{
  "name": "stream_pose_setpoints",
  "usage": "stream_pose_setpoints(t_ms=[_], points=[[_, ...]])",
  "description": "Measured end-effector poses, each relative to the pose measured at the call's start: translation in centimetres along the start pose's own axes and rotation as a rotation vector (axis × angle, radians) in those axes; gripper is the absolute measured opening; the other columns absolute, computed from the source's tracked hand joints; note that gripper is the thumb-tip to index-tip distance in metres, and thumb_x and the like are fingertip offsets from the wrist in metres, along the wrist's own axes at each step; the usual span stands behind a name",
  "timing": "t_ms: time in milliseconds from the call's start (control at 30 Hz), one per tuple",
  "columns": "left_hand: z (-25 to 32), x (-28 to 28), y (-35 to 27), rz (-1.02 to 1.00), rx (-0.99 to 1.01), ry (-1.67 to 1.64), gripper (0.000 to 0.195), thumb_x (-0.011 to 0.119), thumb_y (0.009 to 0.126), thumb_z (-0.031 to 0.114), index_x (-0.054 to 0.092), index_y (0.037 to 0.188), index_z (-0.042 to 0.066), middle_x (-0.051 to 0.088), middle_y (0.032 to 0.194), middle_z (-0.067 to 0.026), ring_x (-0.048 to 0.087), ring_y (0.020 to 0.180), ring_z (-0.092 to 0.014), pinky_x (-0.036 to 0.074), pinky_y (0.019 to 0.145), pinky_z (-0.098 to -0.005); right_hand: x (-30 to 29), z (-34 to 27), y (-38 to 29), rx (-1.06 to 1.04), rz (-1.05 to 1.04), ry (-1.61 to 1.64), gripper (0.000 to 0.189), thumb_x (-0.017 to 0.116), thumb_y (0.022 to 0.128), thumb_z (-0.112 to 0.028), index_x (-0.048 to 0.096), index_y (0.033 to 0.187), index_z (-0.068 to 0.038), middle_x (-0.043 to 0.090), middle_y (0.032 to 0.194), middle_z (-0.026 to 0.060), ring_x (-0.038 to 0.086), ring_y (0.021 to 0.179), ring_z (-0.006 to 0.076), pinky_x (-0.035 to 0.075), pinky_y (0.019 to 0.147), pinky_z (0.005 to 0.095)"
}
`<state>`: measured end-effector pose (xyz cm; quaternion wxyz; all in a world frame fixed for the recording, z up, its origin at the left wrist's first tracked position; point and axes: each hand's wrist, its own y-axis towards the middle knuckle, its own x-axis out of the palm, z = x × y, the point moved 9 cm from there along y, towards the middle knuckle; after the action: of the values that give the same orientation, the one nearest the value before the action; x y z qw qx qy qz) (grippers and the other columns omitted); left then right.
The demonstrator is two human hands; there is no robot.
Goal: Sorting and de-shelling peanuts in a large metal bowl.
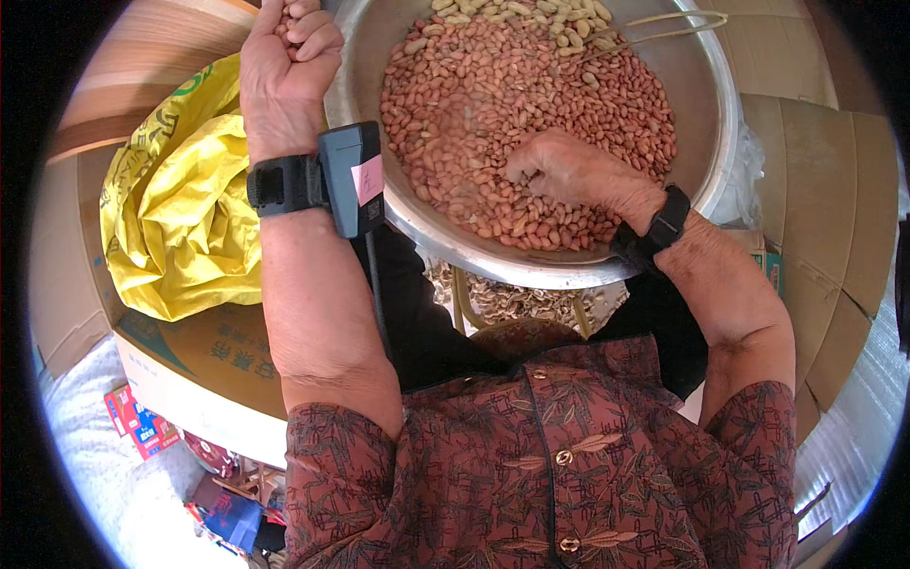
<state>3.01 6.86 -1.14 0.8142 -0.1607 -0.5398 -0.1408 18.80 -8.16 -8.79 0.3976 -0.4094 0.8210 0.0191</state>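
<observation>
A wide metal basin [718, 107] holds a deep layer of reddish-skinned shelled peanuts [462, 128]. Unshelled peanuts [526, 8] lie at its far side. Palm up beyond the basin's left rim, my left hand [295, 67] has its fingers curled around a few shelled peanuts [288, 35]. Inside the basin, my right hand [569, 167] is low over the shelled peanuts, its fingers bent down against them. Whether anything is within those fingers is hidden. Bent wooden-looking tongs [675, 28] rest from the peanuts across the right rim.
A crumpled yellow plastic bag [192, 206] lies on a cardboard box [213, 348] at left. Below the basin, metal stand legs [462, 302] rise among empty peanut shells [512, 299]. Cardboard [810, 171] and a clear plastic bag [743, 178] are at right.
</observation>
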Motion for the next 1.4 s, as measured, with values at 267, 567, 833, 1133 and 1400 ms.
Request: stream_pose_setpoints(t_ms=[267,567,833,1133,1400], points=[[0.1,-0.2,-0.1,0.023,0.009,0.017,0.023,0.042,0.086,0.019,0.048,0.078,-0.002,0.038,0.062,-0.0030,0.033,0.045,-0.007,0.026,0.034,-0.0172,0.7,-0.2,0.1,0.128,-0.198,-0.240,0.019,0.059,0.064,0.001,0.059,0.082,-0.001,0.059,0.080,0.0114,0.057,0.076,0.0227,0.045,0.071,0.0284],[-0.3,0.1,0.0,0.017,-0.004,0.030,0.023,0.041,0.086,0.019,0.047,0.077,0.000,0.037,0.061,-0.0023,0.032,0.045,-0.007,0.026,0.033,-0.0172,0.4,0.9,-0.1,0.119,-0.105,0.029,0.019,0.051,0.075,-0.002,0.060,0.091,-0.004,0.059,0.075,0.0079,0.055,0.063,0.0144,0.046,0.061,0.0251],[-0.8,0.4,0.3,-0.007,0.001,0.038,0.021,0.042,0.086,0.020,0.046,0.078,0.000,0.037,0.062,-0.0021,0.032,0.045,-0.007,0.026,0.034,-0.0173,0.6,1.7,-0.8,0.281,-0.092,0.437,0.020,0.045,0.075,-0.007,0.059,0.089,-0.002,0.056,0.070,0.0060,0.054,0.061,0.0137,0.044,0.056,0.0269],[-1.3,0.7,0.3,0.027,0.029,0.072,0.020,0.043,0.085,0.018,0.046,0.077,0.000,0.037,0.061,-0.0025,0.032,0.046,-0.007,0.025,0.035,-0.0169,2.0,3.0,-1.0,0.259,-0.133,0.631,0.020,0.048,0.073,-0.005,0.058,0.089,-0.002,0.057,0.076,0.0051,0.054,0.067,0.0135,0.044,0.062,0.0260],[-1.5,0.8,0.5,-0.001,-0.002,0.053,0.020,0.044,0.085,0.018,0.047,0.077,0.000,0.037,0.062,-0.0027,0.032,0.046,-0.007,0.025,0.035,-0.0169,0.8,0.5,-0.9,0.084,-0.211,0.246,0.023,0.054,0.068,0.000,0.059,0.090,-0.003,0.059,0.078,0.0040,0.054,0.074,0.0127,0.044,0.068,0.0256]])
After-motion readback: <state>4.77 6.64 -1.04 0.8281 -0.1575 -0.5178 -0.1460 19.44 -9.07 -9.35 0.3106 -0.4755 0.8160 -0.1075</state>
